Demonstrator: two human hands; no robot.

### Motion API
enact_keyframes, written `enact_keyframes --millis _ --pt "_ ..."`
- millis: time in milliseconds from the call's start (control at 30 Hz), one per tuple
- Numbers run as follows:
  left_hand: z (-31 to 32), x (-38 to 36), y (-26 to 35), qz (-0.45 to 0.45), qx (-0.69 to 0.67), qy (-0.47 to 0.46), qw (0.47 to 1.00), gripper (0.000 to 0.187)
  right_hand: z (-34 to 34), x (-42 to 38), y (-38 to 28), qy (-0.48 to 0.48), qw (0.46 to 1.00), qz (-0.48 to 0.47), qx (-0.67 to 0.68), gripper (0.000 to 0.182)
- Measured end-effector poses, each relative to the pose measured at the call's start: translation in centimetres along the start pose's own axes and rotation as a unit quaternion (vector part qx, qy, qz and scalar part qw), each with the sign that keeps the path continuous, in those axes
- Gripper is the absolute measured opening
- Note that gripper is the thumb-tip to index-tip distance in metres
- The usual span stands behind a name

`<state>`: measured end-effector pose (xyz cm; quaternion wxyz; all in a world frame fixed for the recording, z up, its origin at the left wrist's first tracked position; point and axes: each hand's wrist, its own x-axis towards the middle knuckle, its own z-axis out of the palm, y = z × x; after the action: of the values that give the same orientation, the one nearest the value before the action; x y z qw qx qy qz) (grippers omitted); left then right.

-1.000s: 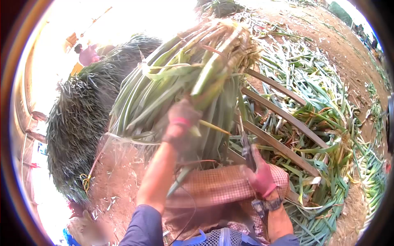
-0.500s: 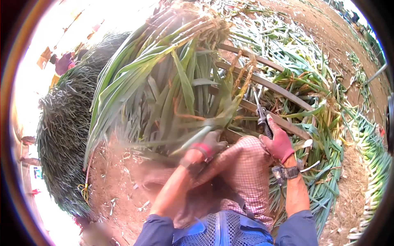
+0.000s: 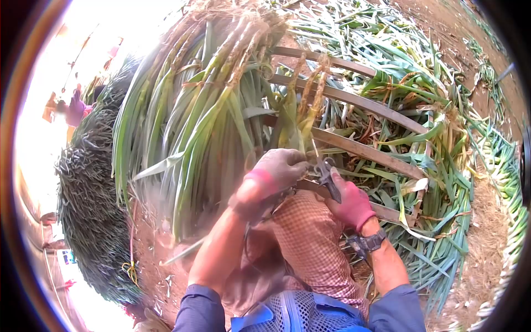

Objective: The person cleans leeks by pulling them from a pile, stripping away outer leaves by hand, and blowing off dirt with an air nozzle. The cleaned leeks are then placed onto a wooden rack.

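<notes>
My left hand [image 3: 279, 169], in a greyish glove with a pink cuff, is closed in front of the rack. What its curled fingers hold, if anything, is hidden. Close on the right, my right hand [image 3: 353, 200] in a pink-red glove grips a dark-handled tool [image 3: 330, 180] with a thin metal tip pointing up. The two hands nearly meet above my knee. Behind them stand yellowish dried stalks [image 3: 311, 102]. A large drooping bunch of long green onions [image 3: 204, 110] hangs left of these, partly blurred.
Wooden slats [image 3: 362, 146] run across to the right over piled green leaves [image 3: 381, 50]. A tall dark-green stack of onions [image 3: 88, 205] stands at the left, tied with yellow string [image 3: 131, 272]. A row of onions [image 3: 506, 205] lies at the far right. Another person [image 3: 77, 109] is at the upper left.
My left hand has risen and come to the right hand. The tool has moved left and down toward it. The leaf blurred across my left hand before is no longer there.
</notes>
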<state>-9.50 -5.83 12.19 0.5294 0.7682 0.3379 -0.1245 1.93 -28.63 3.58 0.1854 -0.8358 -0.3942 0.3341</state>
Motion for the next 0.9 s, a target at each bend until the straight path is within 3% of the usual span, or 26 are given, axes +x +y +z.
enact_keyframes --millis 67,100,167,267,533,700,767,900 --pt "0.8 2.7 -2.1 0.05 0.172 0.064 0.982 0.038 0.0 1.4 0.0 -0.004 1.0 0.012 0.003 0.083" --pt "1.1 3.8 -3.2 0.05 0.172 0.06 0.982 0.038 0.2 2.5 0.3 0.02 1.0 0.004 -0.007 0.083" --pt "1.1 5.4 -4.2 0.082 0.228 0.145 0.959 0.037 -0.5 4.9 0.4 0.045 0.999 -0.004 -0.017 0.083" --pt "1.4 6.2 -3.3 0.017 0.275 0.142 0.951 0.044 -2.7 8.7 -0.2 0.051 0.998 0.032 -0.007 0.083" --pt "2.8 8.5 -3.3 -0.015 0.441 0.15 0.885 0.058 -6.8 17.4 -0.7 0.085 0.994 0.039 -0.048 0.08" --pt "3.7 10.8 -3.5 -0.014 0.505 0.136 0.852 0.053 -5.9 16.9 1.0 0.074 0.997 0.019 -0.023 0.081" --pt "4.3 12.1 -4.4 -0.022 0.52 0.144 0.842 0.043 -4.9 14.9 1.3 0.079 0.993 -0.005 -0.085 0.081" --pt "4.7 13.6 -4.0 -0.064 0.478 0.156 0.862 0.037 -4.1 10.9 2.3 0.074 0.997 0.016 -0.005 0.083"
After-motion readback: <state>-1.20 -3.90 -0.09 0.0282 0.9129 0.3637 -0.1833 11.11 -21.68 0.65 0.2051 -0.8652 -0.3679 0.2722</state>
